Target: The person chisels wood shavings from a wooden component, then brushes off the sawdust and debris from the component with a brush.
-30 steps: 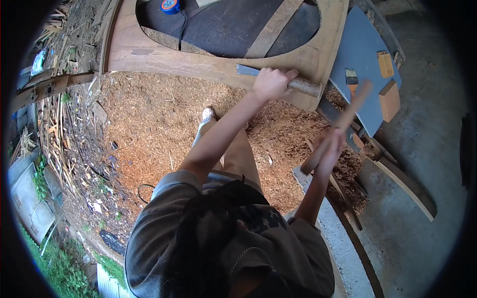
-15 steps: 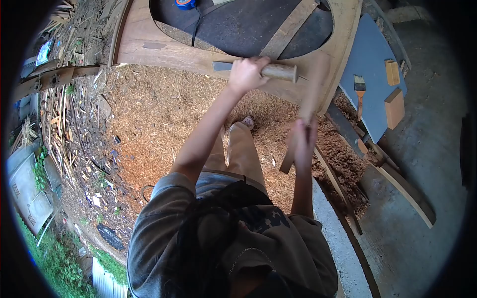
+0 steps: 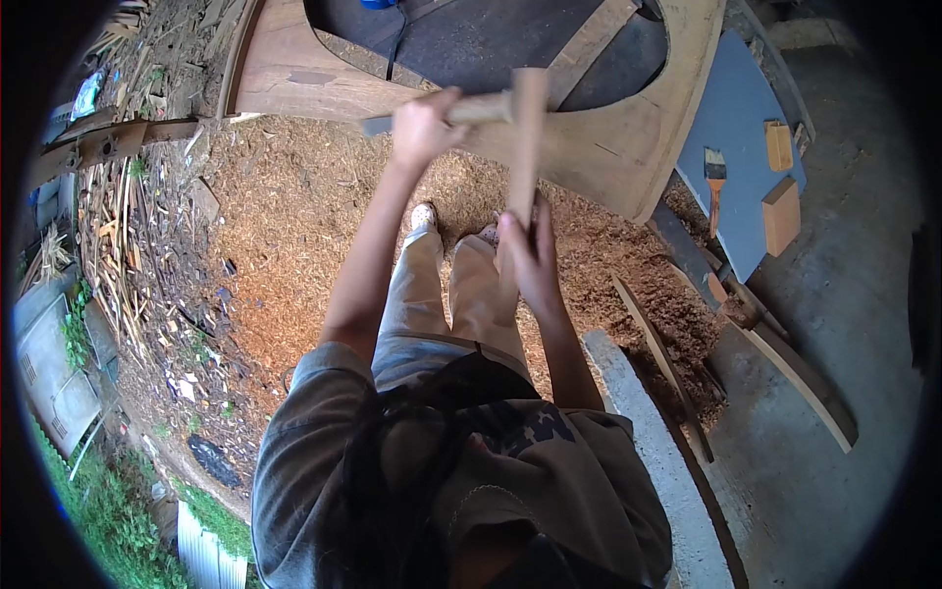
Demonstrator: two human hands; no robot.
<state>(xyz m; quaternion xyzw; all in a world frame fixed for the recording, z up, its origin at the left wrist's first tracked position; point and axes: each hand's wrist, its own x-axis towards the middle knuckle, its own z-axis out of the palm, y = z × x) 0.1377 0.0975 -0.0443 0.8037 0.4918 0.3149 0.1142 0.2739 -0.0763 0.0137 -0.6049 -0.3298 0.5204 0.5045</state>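
Observation:
My left hand (image 3: 424,130) is closed around a chisel, its wooden handle (image 3: 481,108) pointing right and its flat grey blade (image 3: 377,126) pointing left. Wrapped in my right hand (image 3: 531,253) is a wooden bar (image 3: 528,147) used like a mallet, standing nearly upright in view. The bar's upper end meets the butt of the chisel handle in this view. Beneath both tools lies a large wooden panel (image 3: 579,147) with a wide rounded opening, its near edge just behind the chisel.
Wood shavings (image 3: 285,226) cover the ground around my feet. At right, a grey board (image 3: 736,196) carries a paintbrush (image 3: 714,187) and two wood blocks (image 3: 781,216). A curved wooden piece (image 3: 800,383) lies on concrete. A blue tape measure (image 3: 378,3) is at the top edge.
The bar in my right hand has swung left, up to the chisel's butt. My left hand has shifted left with the chisel, and the view has moved slightly.

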